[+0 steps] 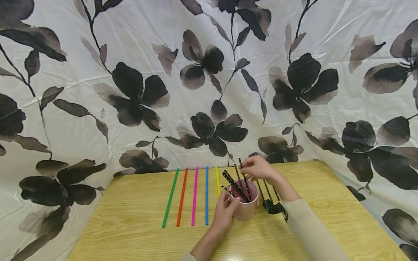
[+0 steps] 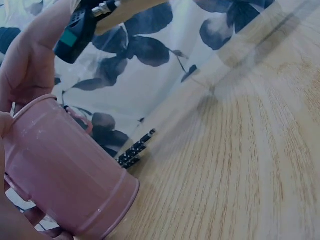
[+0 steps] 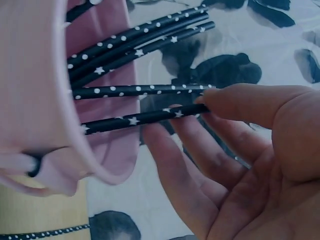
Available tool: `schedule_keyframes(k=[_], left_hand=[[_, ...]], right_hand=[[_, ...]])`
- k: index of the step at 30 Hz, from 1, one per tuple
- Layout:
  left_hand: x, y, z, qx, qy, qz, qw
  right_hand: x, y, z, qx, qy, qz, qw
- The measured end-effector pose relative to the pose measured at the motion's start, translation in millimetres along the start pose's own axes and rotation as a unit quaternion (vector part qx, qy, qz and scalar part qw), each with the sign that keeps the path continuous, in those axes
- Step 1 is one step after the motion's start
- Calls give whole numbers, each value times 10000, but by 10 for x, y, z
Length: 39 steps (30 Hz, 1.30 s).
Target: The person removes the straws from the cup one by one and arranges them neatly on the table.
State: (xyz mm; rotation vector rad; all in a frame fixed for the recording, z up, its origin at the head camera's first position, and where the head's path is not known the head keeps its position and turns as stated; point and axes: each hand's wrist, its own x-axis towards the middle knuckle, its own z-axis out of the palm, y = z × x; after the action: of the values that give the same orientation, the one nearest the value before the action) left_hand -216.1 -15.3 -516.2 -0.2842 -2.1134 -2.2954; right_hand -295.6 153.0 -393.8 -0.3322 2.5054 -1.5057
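My left hand holds the side of a pink bucket, which stands on the table. Several black paper straws with white dots or stars lean inside it and stick out over the rim. At the bucket's far side, my right hand pinches the upper end of a black star-patterned straw between thumb and fingers; the straw's lower end is hidden inside the bucket. A dotted straw runs just beside it, close to the thumb tip. In the left wrist view, the bucket wall fills the lower left.
Left of the bucket, green, red, pink, blue and yellow straws lie in a row on the wooden table. More black patterned straws lie to the right, partly behind my right wrist. A floral cloth hangs behind.
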Motion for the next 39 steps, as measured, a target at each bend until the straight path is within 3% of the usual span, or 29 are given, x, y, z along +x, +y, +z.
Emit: schedule_keyframes(k=[12,17,21,30,33,39], left_hand=[[13,8,-26,-69,-101,100,9999],[14,10,-25,-8,-160,7,9999],[26,3,-22,58,-188,2,9998],[65,16,-39,77,-203,158,9996],[67,16,-45,70,-199,158,9997],[4,-21,-36,114,-193,1,9997]], right_hand=[[27,1,13,95,-256,19,9996],[5,17,-12,500,251,-237,9982],[-7,9,-46,942,737,-557,9913],[40,-69,-143,1577,2050,-1225,9582],[55,-74,-219,1715,2082,-1123,9564],[35,52,-396,1761,1816,-811,9641]])
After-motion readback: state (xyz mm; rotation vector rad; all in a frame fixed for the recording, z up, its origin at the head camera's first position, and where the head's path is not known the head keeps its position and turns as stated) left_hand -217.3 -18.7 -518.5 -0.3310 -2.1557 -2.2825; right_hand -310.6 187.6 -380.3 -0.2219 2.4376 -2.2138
